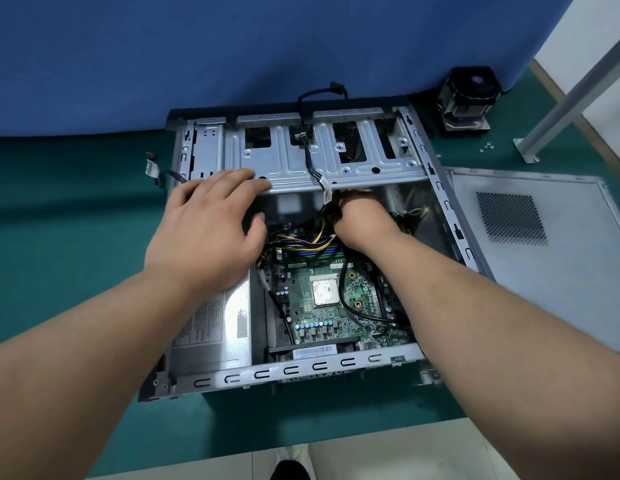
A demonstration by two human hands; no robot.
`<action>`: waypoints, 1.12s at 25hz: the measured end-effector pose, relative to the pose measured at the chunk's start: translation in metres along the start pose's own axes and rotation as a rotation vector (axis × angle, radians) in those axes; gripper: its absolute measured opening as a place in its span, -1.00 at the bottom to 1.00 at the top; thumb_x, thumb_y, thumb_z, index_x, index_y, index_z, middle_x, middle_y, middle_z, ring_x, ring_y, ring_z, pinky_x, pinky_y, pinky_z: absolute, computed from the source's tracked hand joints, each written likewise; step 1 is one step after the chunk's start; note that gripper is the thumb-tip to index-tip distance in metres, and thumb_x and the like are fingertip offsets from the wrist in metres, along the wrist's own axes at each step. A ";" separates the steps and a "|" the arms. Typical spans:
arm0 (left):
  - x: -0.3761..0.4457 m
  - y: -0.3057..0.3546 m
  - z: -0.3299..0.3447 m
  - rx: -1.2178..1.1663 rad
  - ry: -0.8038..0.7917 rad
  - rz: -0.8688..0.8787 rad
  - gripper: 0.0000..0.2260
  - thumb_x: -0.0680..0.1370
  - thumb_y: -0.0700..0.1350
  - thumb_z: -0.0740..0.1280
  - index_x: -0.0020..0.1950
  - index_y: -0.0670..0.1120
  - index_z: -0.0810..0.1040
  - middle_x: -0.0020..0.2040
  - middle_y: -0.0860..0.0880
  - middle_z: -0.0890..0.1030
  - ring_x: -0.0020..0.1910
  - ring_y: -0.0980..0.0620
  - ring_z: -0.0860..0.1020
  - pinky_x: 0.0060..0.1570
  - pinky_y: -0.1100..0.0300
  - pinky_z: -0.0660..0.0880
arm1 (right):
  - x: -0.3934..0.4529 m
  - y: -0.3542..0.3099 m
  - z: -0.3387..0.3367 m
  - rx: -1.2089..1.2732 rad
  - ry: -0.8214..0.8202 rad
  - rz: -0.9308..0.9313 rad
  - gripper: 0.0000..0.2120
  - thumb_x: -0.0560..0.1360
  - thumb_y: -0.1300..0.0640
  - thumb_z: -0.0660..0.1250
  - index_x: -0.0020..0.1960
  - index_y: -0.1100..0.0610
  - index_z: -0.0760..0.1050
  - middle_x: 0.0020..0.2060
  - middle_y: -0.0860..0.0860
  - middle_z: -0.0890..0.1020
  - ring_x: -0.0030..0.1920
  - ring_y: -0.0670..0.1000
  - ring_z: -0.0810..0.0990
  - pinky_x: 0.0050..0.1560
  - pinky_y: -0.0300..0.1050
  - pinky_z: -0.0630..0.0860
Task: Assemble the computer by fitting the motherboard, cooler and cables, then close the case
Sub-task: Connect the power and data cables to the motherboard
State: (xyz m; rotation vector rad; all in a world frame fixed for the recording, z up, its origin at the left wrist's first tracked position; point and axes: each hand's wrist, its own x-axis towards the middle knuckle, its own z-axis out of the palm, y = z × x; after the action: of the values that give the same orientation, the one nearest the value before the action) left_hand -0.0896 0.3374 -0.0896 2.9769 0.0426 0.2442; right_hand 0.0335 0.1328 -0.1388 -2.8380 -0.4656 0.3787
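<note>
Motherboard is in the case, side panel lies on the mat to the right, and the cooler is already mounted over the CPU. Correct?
Not quite. The head view shows the CPU bare on the motherboard; the cooler sits on the mat behind the case. The side panel does lie to the right.

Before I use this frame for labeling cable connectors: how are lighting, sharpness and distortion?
Head view: even, soft light; mild glare on the power supply label; wide-angle bending at the edges stretches the forearms; motherboard reasonably sharp; right hand sits in the drive cage shadow, hiding its fingers and the connector.
</note>
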 end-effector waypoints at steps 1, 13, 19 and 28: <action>0.000 0.000 0.000 0.001 0.001 0.000 -0.52 0.58 0.15 0.06 0.50 0.18 0.38 0.54 0.15 0.38 0.54 0.12 0.29 0.51 0.01 0.10 | 0.000 0.000 -0.001 -0.013 -0.006 -0.004 -0.78 0.53 0.24 0.31 0.14 0.19 0.62 0.07 0.21 0.66 0.07 0.23 0.62 0.11 -0.01 0.60; 0.000 0.000 0.000 0.008 -0.004 0.003 -0.53 0.59 0.16 0.06 0.50 0.19 0.38 0.54 0.15 0.38 0.53 0.13 0.29 0.50 0.01 0.11 | -0.002 -0.006 -0.010 -0.100 -0.079 -0.027 -0.77 0.57 0.24 0.27 0.16 0.18 0.62 0.08 0.19 0.65 0.06 0.22 0.62 0.11 0.00 0.60; 0.000 0.000 -0.001 0.011 -0.010 0.004 -0.53 0.60 0.16 0.06 0.51 0.19 0.37 0.55 0.16 0.37 0.54 0.13 0.28 0.51 0.01 0.10 | -0.004 -0.008 -0.013 -0.135 -0.096 -0.059 -0.75 0.59 0.24 0.24 0.19 0.16 0.62 0.12 0.19 0.64 0.10 0.22 0.61 0.15 0.00 0.56; -0.001 0.000 -0.001 0.008 -0.008 0.000 -0.53 0.59 0.15 0.07 0.50 0.20 0.38 0.55 0.16 0.37 0.54 0.13 0.28 0.51 0.01 0.11 | -0.005 -0.011 -0.012 -0.196 -0.099 -0.047 -0.72 0.57 0.28 0.24 0.23 0.20 0.60 0.15 0.20 0.62 0.14 0.23 0.59 0.15 0.01 0.55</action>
State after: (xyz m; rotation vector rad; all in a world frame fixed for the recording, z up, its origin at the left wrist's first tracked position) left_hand -0.0907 0.3377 -0.0886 2.9858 0.0432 0.2328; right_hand 0.0292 0.1391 -0.1235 -3.0004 -0.6194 0.4909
